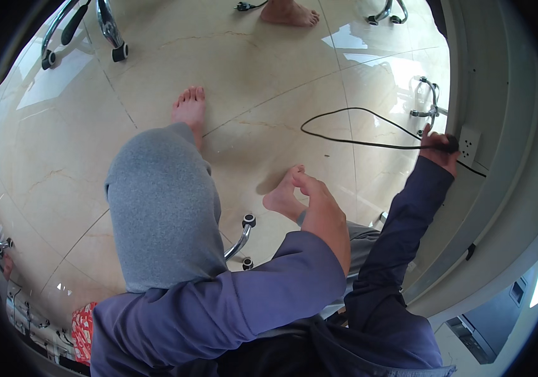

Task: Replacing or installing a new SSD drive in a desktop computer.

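My right hand (438, 152) is closed around a black plug (450, 145) at the right. It is held close beside a white wall socket (469, 145); whether the prongs touch the socket is hidden. A thin black cord (357, 143) loops out leftward from this hand over the floor and comes back to it. My left hand (313, 185) is low in the middle, beside my bare right foot (282, 200), its forearm bare below a pushed-up purple sleeve. Its fingers are mostly hidden, and I cannot tell whether they touch the foot.
Grey-trousered left knee (162, 201) bends at the left. Chrome chair legs with casters (120, 51) stand far left, with another chair base (432, 112) near the socket. A bare foot (289, 14) and a plug (244, 7) are at the top. A pale desk panel (492, 107) lines the right.
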`<act>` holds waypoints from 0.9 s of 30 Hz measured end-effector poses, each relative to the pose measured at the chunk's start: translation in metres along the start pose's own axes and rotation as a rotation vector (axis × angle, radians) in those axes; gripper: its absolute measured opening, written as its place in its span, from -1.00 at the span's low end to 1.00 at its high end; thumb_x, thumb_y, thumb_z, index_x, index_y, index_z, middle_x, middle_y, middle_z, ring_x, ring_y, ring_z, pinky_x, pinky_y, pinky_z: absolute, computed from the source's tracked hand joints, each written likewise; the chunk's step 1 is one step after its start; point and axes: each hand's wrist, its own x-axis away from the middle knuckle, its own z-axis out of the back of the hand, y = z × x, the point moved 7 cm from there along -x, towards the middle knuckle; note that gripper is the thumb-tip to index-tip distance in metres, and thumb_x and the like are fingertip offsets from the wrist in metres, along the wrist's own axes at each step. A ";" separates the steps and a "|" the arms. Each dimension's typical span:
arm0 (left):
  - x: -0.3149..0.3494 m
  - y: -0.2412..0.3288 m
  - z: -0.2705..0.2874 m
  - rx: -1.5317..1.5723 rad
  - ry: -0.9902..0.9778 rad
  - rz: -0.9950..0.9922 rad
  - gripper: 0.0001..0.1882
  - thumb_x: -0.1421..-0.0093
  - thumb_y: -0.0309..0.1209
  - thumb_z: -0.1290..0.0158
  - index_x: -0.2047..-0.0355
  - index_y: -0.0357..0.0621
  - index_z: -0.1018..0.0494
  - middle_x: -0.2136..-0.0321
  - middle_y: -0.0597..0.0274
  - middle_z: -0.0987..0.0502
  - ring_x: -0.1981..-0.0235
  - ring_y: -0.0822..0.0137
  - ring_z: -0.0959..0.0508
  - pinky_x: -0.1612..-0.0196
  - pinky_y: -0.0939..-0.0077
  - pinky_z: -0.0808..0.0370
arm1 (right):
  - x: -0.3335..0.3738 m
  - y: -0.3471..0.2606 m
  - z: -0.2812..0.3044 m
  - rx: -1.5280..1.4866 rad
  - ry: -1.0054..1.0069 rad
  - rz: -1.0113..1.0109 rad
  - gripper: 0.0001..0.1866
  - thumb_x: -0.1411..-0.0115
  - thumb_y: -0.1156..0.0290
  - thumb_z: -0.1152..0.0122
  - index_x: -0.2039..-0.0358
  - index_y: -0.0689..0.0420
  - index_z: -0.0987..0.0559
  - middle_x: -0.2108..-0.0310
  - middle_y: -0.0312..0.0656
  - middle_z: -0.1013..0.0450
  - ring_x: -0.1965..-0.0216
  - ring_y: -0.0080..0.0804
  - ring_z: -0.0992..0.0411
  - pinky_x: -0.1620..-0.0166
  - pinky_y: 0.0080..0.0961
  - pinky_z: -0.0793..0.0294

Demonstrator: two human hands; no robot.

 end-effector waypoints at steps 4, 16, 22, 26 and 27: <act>0.001 0.006 0.011 0.110 -0.069 -0.054 -0.50 -0.36 -0.12 0.08 -0.13 -0.14 -0.57 -0.08 -0.02 -0.57 -0.15 -0.19 -0.46 -0.20 -0.31 -0.24 | -0.019 0.021 0.005 0.761 -0.097 -0.075 -0.60 -0.39 0.07 -0.18 -0.01 0.13 -0.58 0.29 -0.29 -0.50 0.50 -0.37 -0.41 0.25 -0.35 -0.53; 0.012 -0.003 0.007 0.180 -0.038 -0.031 -0.55 -0.37 -0.16 0.10 -0.05 -0.11 -0.62 0.03 -0.08 -0.57 -0.14 -0.15 -0.47 -0.25 -0.20 -0.18 | 0.026 0.050 -0.090 1.615 0.222 0.695 -0.66 -0.16 0.44 -0.49 0.06 0.27 -0.69 0.62 -0.31 -0.30 0.58 -0.57 -0.11 0.47 -0.54 -0.24; 0.012 -0.006 0.013 0.132 -0.016 -0.066 -0.58 -0.36 -0.16 0.08 -0.02 -0.06 -0.65 0.02 -0.06 -0.57 -0.32 -0.13 -0.30 -0.23 -0.11 -0.17 | 0.016 -0.033 -0.052 1.734 0.444 1.028 -0.68 -0.24 0.36 -0.41 0.07 0.30 -0.68 0.53 -0.11 -0.53 0.54 -0.35 -0.43 0.41 -0.44 -0.41; 0.018 -0.010 0.010 0.155 -0.082 -0.073 -0.59 -0.36 -0.17 0.07 -0.01 -0.07 -0.65 -0.03 -0.07 -0.56 -0.37 -0.11 -0.24 -0.22 -0.07 -0.18 | 0.000 -0.061 -0.013 1.572 0.568 0.923 -0.67 -0.28 0.34 -0.34 0.08 0.35 -0.67 0.43 0.00 -0.59 0.40 -0.21 -0.57 0.26 -0.42 -0.55; 0.017 -0.009 0.010 0.140 -0.079 -0.067 -0.59 -0.36 -0.17 0.06 -0.01 -0.06 -0.65 -0.05 -0.07 -0.56 -0.37 -0.10 -0.24 -0.23 -0.07 -0.19 | -0.008 -0.072 0.002 1.575 0.571 0.921 -0.67 -0.28 0.34 -0.34 0.08 0.35 -0.67 0.43 0.00 -0.59 0.40 -0.21 -0.57 0.26 -0.42 -0.55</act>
